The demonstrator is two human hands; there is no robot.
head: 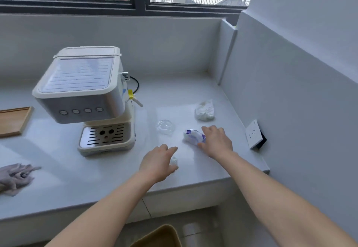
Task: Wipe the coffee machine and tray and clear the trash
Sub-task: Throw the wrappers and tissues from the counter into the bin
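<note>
A cream coffee machine (pixel 83 92) stands on the white counter, its drip tray (pixel 105 135) at the front. My left hand (pixel 157 161) rests on the counter with its fingers curled around a small white crumpled scrap (pixel 174 161). My right hand (pixel 218 142) is closing on a white and purple crumpled wrapper (pixel 191 135). A clear plastic wrapper (pixel 165 126) lies between the machine and my right hand. Farther back sits a crumpled white bag (pixel 205 110).
A grey cloth (pixel 16 177) lies at the counter's left front edge. A wooden tray (pixel 13 121) sits at far left. A white socket block (pixel 253 133) leans on the right wall. A tan bin (pixel 160 237) stands on the floor below the counter.
</note>
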